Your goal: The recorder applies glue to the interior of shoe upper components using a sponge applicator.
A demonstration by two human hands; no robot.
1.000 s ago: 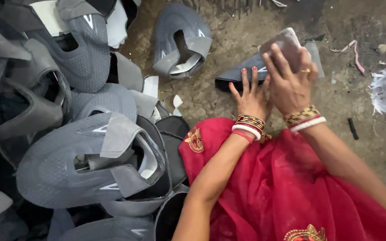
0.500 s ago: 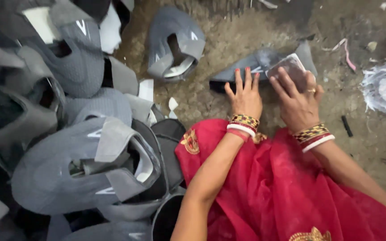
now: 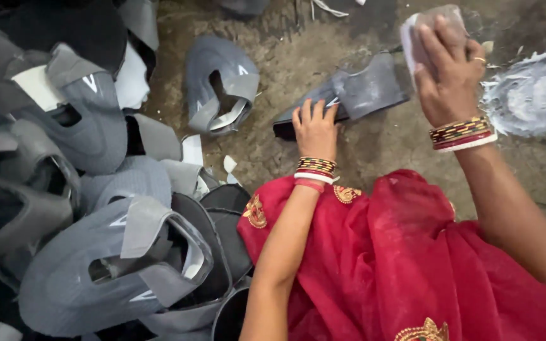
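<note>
Rough, gritty concrete floor (image 3: pixel 374 145) here, stained and dusty, with the work going on right down at ground level. Centre of it all is a dark grey shoe upper (image 3: pixel 355 95), lying flat on the floor just ahead of a red embroidered cloth (image 3: pixel 399 265). Left hand (image 3: pixel 314 129) is spread open, fingers splayed, pressing down on the near end of that piece and pinning it. Right hand (image 3: pixel 447 72) is lifted above and to the right, fingers curled closed around a pale rectangular pad (image 3: pixel 431 28).

My read on doing this well: keep the left palm firm so the piece can't skid, and bring the pad down flat rather than on an edge.

Further right, a white smeared patch (image 3: pixel 532 95) sits on the floor. One loose grey upper (image 3: pixel 219 88) lies apart, and a big heap of grey uppers (image 3: pixel 83 208) crowds the left side, overlapping each other.
</note>
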